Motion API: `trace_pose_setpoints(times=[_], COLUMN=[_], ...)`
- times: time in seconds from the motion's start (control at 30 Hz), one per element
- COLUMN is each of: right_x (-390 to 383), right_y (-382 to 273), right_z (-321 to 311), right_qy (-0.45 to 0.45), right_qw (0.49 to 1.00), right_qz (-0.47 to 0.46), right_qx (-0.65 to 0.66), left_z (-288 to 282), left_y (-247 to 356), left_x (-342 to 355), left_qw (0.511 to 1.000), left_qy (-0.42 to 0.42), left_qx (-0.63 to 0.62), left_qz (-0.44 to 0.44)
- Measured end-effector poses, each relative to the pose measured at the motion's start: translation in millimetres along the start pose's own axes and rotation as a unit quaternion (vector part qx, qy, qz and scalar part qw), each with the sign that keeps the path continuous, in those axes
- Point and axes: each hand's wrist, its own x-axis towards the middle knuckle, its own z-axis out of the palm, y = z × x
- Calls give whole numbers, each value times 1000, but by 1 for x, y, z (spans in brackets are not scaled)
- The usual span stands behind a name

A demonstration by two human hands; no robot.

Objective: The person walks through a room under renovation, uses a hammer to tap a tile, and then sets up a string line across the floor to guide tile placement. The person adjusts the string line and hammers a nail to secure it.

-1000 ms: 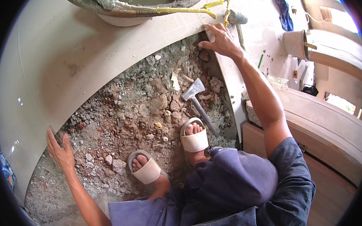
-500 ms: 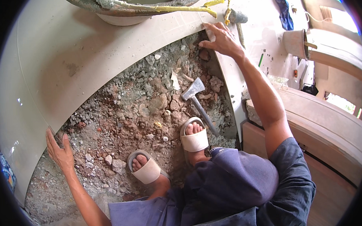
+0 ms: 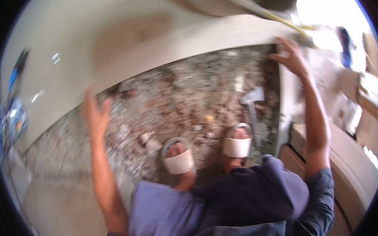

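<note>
My left hand (image 3: 97, 112) has its fingers apart at the edge of the pale floor tile (image 3: 65, 87); blur hides whether it touches. At the far right corner of the bare rubble bed (image 3: 183, 93), my right hand (image 3: 294, 59) is spread with thumb and fingers apart, by the tiles' meeting edges. Neither hand holds anything. A hammer with a hatchet-shaped grey head (image 3: 252, 96) lies on the rubble, its handle pointing toward my right foot in a white-strapped sandal (image 3: 236, 147).
A mortar-smeared basin (image 3: 207, 2) stands on the tile at the far side, with a yellow stick (image 3: 284, 23) across it. Long pale steps or slabs (image 3: 336, 153) run along the right. A blue-patterned bag or package (image 3: 16, 119) is at the far left.
The view has swung left and blurred, so the rubble, hammer and basin sit farther right. Both hands remain near the tile edges with fingers apart.
</note>
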Motion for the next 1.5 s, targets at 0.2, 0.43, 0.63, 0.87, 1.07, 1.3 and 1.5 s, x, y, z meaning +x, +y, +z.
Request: trace_pose_setpoints(times=[0.2,0.43,0.63,0.87,1.07,1.3,1.5], right_x=[-2,-3,-4,-8,-14,-18,-19], right_y=[4,8,8,5,-8,-14,-11], right_z=[6,10,10,8,-5,-11,-8], right_qy=[31,29,34,48,45,44,61], right_qw=[998,997,995,997,996,996,994], right_qz=[-5,-15,-23,12,26,28,4], right_qx=[48,68,86,64,78,77,94], left_z=[4,-3,0,-5,-9,-10,-9], left_y=[-2,7,10,17,20,22,24], left_x=[-9,-3,-4,-2,0,1,0], left_qw=[999,994,995,995,993,994,992], left_qy=[18,-24,-4,-28,-37,-35,-39], left_qx=[35,92,95,79,94,81,102], left_qz=[-34,-47,-36,-58,-58,-64,-61])
